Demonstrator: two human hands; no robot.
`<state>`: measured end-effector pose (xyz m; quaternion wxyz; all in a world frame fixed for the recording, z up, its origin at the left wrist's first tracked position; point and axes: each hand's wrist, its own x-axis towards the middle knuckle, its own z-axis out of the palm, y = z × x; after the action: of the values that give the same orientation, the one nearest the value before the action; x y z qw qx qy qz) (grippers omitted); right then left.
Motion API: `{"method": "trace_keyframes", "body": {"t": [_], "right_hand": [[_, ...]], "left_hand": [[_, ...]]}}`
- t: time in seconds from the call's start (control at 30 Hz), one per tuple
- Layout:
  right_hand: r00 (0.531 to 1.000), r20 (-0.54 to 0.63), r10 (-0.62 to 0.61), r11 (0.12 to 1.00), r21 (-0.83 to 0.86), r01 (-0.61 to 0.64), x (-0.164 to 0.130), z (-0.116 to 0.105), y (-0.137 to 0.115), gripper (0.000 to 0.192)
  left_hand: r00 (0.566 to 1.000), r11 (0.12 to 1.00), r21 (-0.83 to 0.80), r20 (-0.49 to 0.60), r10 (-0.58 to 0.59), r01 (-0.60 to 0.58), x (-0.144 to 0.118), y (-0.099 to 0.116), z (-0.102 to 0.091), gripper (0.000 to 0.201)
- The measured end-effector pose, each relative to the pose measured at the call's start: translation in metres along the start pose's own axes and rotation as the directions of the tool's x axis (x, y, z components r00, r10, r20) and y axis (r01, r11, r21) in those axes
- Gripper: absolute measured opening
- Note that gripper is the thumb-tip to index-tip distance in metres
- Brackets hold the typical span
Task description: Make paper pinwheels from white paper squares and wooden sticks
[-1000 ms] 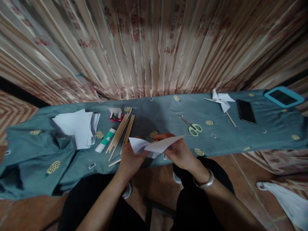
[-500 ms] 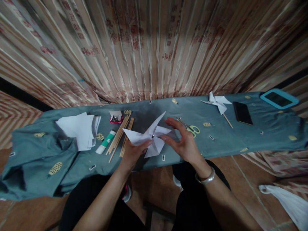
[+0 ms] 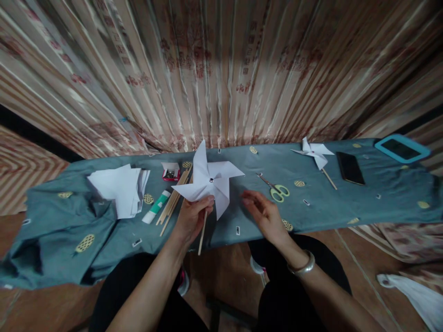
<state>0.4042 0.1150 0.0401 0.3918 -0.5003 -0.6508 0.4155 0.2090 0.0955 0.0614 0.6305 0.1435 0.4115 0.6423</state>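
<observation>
A white paper pinwheel (image 3: 221,184) with a shiny pin at its centre is raised over the cloth, its blades facing up toward me. My left hand (image 3: 194,216) is closed around its wooden stick (image 3: 202,235), just under the blades; the lower end of the stick points down toward me. To the right of the blades, my right hand (image 3: 265,214) hovers empty, with loosely curved fingers and a silver bangle at the wrist. Green-handled scissors (image 3: 275,188) lie on the cloth just beyond that hand.
The narrow table's grey-green cloth (image 3: 321,207) carries a paper stack (image 3: 117,189), a glue stick (image 3: 156,207), wooden sticks (image 3: 171,205) and a red box of pins (image 3: 170,172). Rightward lie another pinwheel (image 3: 316,152), a phone (image 3: 350,168) and a blue-framed tablet (image 3: 403,148). Curtains (image 3: 221,69) hang behind.
The pinwheel has been tilted upright and turned, so its stick now shows below my left hand. My right hand has drawn away from the blades, slightly toward me.
</observation>
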Motion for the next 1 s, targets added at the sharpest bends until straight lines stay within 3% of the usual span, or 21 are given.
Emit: {"method": "trace_keyframes", "body": {"t": [0.1, 0.17, 0.3, 0.43, 0.57, 0.77, 0.83, 1.0], "right_hand": [[0.976, 0.214, 0.04, 0.999, 0.027, -0.047, -0.013, 0.012, 0.0, 0.032], [0.921, 0.383, 0.072, 0.988, 0.096, -0.117, -0.022, 0.023, -0.002, 0.033], [0.845, 0.523, 0.115, 0.936, 0.227, -0.268, -0.034, 0.042, -0.007, 0.038], [0.793, 0.588, 0.16, 0.885, 0.271, -0.379, -0.037, 0.051, -0.01, 0.043], [0.775, 0.604, 0.186, 0.861, 0.281, -0.425, -0.036, 0.053, -0.012, 0.043], [0.847, 0.511, 0.146, 0.92, 0.246, -0.306, -0.028, 0.04, -0.011, 0.044], [0.848, 0.509, 0.147, 0.926, 0.231, -0.298, -0.026, 0.036, -0.01, 0.046], [0.752, 0.632, 0.187, 0.899, 0.199, -0.391, -0.033, 0.045, -0.008, 0.046]], "left_hand": [[1.0, 0.999, -0.033, -0.012, -0.013, 0.013, 0.0, -0.002, 0.0, 0.032], [1.0, 0.998, -0.062, -0.024, -0.019, 0.017, 0.0, -0.005, 0.002, 0.03], [0.999, 0.995, -0.102, -0.041, -0.026, 0.021, -0.001, -0.011, 0.006, 0.026], [0.999, 0.992, -0.123, -0.03, -0.033, 0.029, -0.002, -0.017, 0.008, 0.025], [0.999, 0.99, -0.138, -0.035, -0.04, 0.035, -0.003, -0.021, 0.006, 0.023], [0.999, 0.993, -0.112, -0.023, -0.049, 0.046, -0.005, -0.021, 0.003, 0.023], [0.998, 0.992, -0.115, -0.032, -0.05, 0.046, -0.005, -0.02, 0.004, 0.024], [0.996, 0.986, -0.164, -0.078, -0.038, 0.024, -0.004, -0.017, 0.009, 0.029]]}}
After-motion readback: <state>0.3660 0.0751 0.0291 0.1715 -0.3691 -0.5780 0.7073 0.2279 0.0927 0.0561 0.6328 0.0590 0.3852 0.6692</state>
